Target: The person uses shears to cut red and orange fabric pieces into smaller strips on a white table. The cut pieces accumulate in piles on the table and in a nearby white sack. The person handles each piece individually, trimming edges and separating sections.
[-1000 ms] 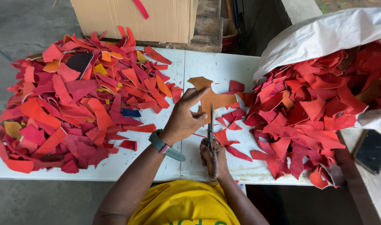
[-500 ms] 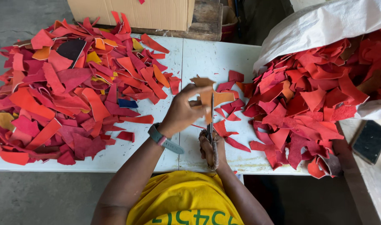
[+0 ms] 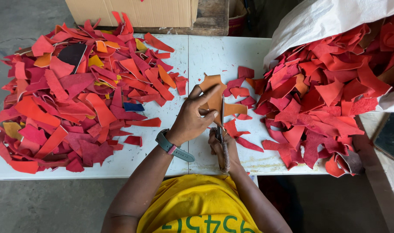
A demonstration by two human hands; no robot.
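While gripped: jagged tan leather scrap [image 3: 214, 97], steel scissors [image 3: 222, 129].

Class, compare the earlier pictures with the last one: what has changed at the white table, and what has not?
The left hand keeps its grip on the orange leather piece, now turned slightly. The right hand still works the scissors, whose blades sit further into the piece. Both scrap heaps, the left pile and the right pile, lie as they did, as do the white table and cardboard box.

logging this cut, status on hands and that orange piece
Left hand grips orange leather piece. Right hand on scissors, blades at the piece. Nothing blocking.
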